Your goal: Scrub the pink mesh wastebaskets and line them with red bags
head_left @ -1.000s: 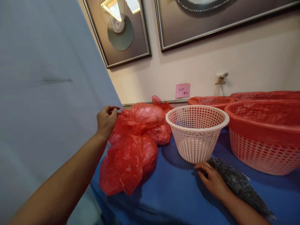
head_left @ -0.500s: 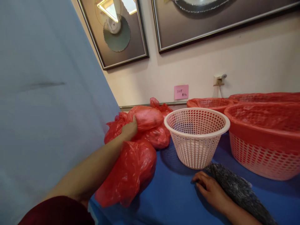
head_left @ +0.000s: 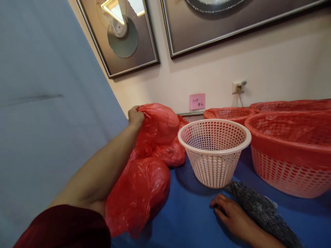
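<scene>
My left hand (head_left: 136,117) is closed around the gathered end of a red plastic bag (head_left: 165,124), which bulges to the right of my fist. Its contents do not show through. Below it lies another full red plastic bag (head_left: 147,186) on the blue tablecloth (head_left: 186,213), and more red bagging sits behind. My right hand (head_left: 229,213) rests on the cloth with loosely bent fingers, thumb apart from them, holding nothing. Beside it stretches a dark grey, speckled, crumpled thing (head_left: 261,210) whose kind I cannot make out. A pale pink perforated plastic basket (head_left: 213,165) stands just beyond that hand.
To the right stands a wide basket lined with red plastic (head_left: 289,162). Behind it are another lined basket (head_left: 292,105) and a smaller one (head_left: 230,113). A pink note (head_left: 197,101), a socket (head_left: 238,88) and framed pictures are on the wall. A light-blue panel (head_left: 51,103) borders the left.
My left hand has moved up and left, now pulling the end of the upper red bag, which has risen and stretched. My right hand stays almost where it was. The view has shifted slightly.
</scene>
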Motion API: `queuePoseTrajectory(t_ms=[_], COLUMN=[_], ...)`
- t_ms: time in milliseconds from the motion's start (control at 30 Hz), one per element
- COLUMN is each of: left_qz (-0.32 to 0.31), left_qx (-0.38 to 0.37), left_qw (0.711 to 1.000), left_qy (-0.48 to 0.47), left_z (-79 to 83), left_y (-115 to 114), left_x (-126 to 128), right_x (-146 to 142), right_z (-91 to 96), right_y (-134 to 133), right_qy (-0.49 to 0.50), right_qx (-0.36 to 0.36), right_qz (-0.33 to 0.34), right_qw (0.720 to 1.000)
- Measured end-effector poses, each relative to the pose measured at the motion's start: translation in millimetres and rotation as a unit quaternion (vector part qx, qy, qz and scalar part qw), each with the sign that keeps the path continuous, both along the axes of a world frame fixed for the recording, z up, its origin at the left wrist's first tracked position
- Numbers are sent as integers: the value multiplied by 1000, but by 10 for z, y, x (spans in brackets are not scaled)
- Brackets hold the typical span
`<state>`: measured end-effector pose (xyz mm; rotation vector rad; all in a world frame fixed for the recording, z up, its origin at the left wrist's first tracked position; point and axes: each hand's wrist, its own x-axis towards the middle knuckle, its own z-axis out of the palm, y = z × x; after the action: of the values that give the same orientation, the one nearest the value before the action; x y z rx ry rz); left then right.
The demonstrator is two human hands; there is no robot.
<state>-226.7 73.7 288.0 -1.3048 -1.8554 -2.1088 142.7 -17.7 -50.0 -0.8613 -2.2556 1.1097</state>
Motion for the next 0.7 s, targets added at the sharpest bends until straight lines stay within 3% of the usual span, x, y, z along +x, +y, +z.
queuePoseTrajectory(t_ms=[233, 467, 600, 700], left_qz=[-36, -139, -208, -252], left_qx=[62, 26, -54, -164], left_qw=[997, 989, 976, 954], left_qy=[-22, -34, -25, 2], left_z=[208, 259, 145, -84], left_y=[295, 711, 825, 801], left_x=[189, 430, 519, 501], right_x=[-3, -34, -46, -50], right_z=[11, -21, 20, 33], right_y=[-21, 11, 30, 36], right_qy=[11, -6, -20, -32], right_qx=[-7, -17, -20, -22], right_qz=[2, 6, 15, 22], right_qw=[1000, 1000, 999, 999])
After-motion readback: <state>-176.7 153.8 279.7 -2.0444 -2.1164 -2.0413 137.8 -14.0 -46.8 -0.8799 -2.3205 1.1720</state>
